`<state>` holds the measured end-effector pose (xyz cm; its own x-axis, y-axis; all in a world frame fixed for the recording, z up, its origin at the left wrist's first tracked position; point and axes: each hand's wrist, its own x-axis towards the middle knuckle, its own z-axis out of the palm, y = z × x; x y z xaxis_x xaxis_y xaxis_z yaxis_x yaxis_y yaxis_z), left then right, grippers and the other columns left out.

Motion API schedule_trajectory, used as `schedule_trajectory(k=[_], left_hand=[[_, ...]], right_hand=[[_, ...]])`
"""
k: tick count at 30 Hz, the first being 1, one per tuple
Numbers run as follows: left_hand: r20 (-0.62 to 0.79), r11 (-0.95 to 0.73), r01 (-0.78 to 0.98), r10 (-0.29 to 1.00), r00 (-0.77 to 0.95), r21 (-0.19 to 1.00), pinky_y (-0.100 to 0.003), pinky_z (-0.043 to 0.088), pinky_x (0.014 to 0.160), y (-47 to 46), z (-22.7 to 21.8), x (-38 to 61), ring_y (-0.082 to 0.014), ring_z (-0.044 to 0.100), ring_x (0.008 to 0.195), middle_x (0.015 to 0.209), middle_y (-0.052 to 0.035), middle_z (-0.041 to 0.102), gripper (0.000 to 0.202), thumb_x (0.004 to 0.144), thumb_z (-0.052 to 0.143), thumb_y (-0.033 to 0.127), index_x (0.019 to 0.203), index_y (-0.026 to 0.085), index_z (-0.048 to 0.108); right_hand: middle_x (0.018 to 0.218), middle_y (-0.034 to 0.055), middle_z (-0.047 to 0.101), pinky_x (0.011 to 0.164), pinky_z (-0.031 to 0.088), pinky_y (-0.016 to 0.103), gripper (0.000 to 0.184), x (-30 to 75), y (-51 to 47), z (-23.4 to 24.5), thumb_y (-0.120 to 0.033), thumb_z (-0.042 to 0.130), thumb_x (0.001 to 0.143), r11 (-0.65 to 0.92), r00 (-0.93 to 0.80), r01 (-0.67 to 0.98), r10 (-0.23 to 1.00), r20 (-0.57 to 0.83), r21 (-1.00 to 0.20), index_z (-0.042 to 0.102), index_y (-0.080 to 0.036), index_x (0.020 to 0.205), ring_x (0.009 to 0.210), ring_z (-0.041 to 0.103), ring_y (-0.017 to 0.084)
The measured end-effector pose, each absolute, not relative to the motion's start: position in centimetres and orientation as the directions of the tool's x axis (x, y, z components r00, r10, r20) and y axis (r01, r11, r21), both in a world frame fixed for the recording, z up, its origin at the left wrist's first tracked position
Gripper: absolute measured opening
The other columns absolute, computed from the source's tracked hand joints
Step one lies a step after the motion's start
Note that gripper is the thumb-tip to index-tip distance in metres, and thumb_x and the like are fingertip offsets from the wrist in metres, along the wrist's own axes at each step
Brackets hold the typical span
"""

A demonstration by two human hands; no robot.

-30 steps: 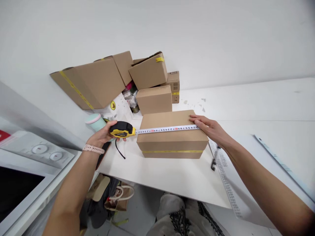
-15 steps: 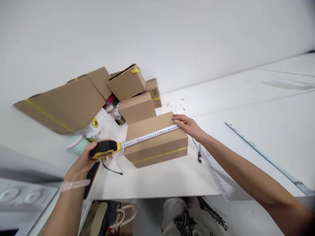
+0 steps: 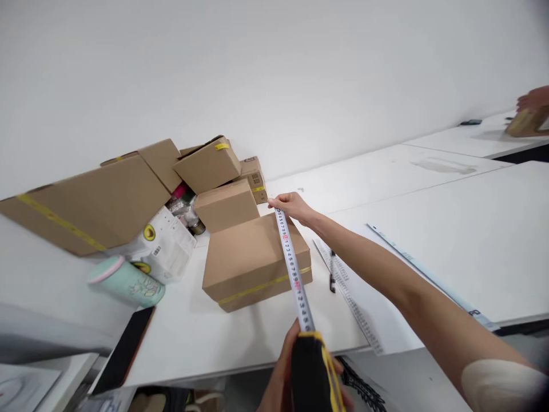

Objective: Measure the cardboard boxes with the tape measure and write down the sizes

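Observation:
A black and yellow tape measure [image 3: 315,372] is gripped in my left hand [image 3: 281,372], low at the table's front edge. Its white blade [image 3: 291,269] runs up and away, passing above a closed cardboard box [image 3: 242,252] with a yellow tape strip on its front. My right hand [image 3: 294,206] pinches the blade's far end near the box's back right corner. Whether the blade touches the box I cannot tell.
Several cardboard boxes [image 3: 208,166] are stacked behind and left. A mint tumbler [image 3: 128,280] lies by a white avocado-print box [image 3: 167,246]. Right are a pen [image 3: 332,274], printed sheets [image 3: 351,292] and a long pale blue strip [image 3: 429,274]. Another person's hand [image 3: 534,100] touches cardboard far right.
My left hand has swung the tape measure from the box's left side to its front. The blade now runs front to back instead of along the box's length. My right hand moved left.

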<state>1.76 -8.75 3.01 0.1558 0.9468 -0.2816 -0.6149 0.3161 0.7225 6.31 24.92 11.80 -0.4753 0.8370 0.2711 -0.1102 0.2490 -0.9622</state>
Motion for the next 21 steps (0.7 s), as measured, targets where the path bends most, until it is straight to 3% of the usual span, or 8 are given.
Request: schedule_trajectory(k=[3, 7, 13, 21], left_hand=[[-0.14, 0.219, -0.656, 0.975, 0.172, 0.722, -0.054, 0.059, 0.087, -7.4, 6.1, 4.8, -0.0366, 0.076, 0.092, 0.108, -0.0142, 0.072, 0.076, 0.068, 0.083, 0.068, 0.132, 0.029, 0.068], [-0.067, 0.09, -0.743, 0.996, 0.061, 0.663, -0.047, 0.062, 0.084, -6.5, 8.3, 5.6, -0.0299, 0.069, 0.099, 0.118, -0.0125, 0.067, 0.063, 0.073, 0.082, 0.064, 0.118, 0.021, 0.072], [-0.113, 0.095, -0.744, 0.993, 0.026, 0.661, -0.048, 0.063, 0.081, -5.3, 7.2, 5.8, -0.0304, 0.068, 0.099, 0.118, -0.0134, 0.067, 0.061, 0.074, 0.084, 0.06, 0.119, 0.02, 0.071], [-0.126, 0.108, -0.764, 0.991, 0.035, 0.636, -0.048, 0.063, 0.082, -5.3, 7.1, 6.6, -0.0305, 0.068, 0.1, 0.117, -0.0123, 0.066, 0.063, 0.068, 0.089, 0.059, 0.12, 0.026, 0.074]], right_hand=[[0.048, -0.0047, 0.047, 0.049, 0.026, 0.027, 0.044, 4.3, 26.6, 11.0, -0.058, 0.083, 0.07, 0.133, -0.51, -0.051, 0.848, 0.141, -0.99, 0.068, -0.017, 0.065, 0.049, 0.036, 0.009], [0.053, -0.004, 0.054, 0.05, 0.032, 0.025, 0.04, 3.3, 27.9, 9.4, -0.049, 0.086, 0.068, 0.09, -0.489, -0.026, 0.868, 0.091, -0.996, 0.062, -0.018, 0.06, 0.051, 0.042, 0.009], [0.057, -0.0035, 0.06, 0.054, 0.043, 0.025, 0.033, 3.1, 29.3, 7.5, -0.041, 0.088, 0.067, 0.023, -0.499, -0.013, 0.866, 0.026, -1.0, 0.064, -0.018, 0.067, 0.054, 0.052, 0.011], [0.059, -0.0023, 0.062, 0.055, 0.045, 0.025, 0.026, 3.3, 29.0, 7.9, -0.032, 0.086, 0.074, -0.047, -0.517, -0.008, 0.855, -0.036, -0.999, 0.066, -0.017, 0.072, 0.056, 0.053, 0.011]])
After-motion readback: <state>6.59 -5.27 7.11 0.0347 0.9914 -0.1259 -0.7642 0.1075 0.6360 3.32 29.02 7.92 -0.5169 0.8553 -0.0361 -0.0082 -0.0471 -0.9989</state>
